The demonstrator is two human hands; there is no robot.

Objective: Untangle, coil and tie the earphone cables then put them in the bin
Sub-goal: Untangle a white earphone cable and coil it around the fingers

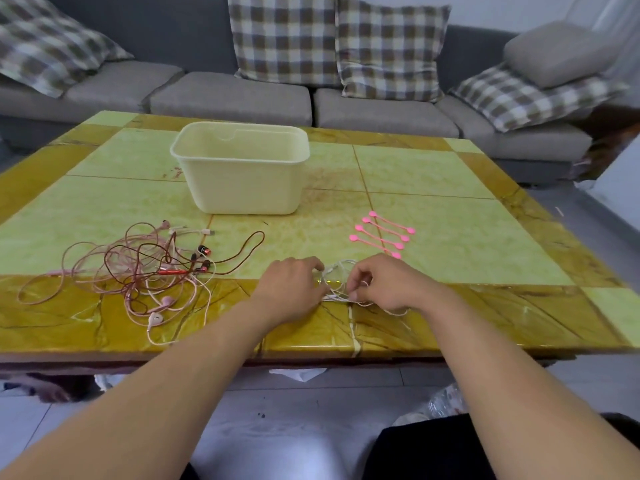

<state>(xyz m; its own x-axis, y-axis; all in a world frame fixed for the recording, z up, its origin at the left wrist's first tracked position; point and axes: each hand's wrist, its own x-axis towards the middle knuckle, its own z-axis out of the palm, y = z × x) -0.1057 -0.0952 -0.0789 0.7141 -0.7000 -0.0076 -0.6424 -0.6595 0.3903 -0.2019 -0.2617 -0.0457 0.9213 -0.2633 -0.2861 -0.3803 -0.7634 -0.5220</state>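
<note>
**Earphone cables on tiled table: items, left to right**

1. Tangled cables (138, 268): pink, dark red and white earphone leads heaped loose on the table (450, 202), near its front left edge.
2. Bin (242, 168): cream, open-topped, upright, further back at centre.
3. Left hand (291, 289): fingers curled, pinching the white earphone cable (337, 271).
4. White earphone cable: bunched between both hands at the front edge.
5. Right hand (384, 282): fingers curled, pinching the same cable.
6. Pink ties (382, 235): four, side by side, right of the bin.
</note>
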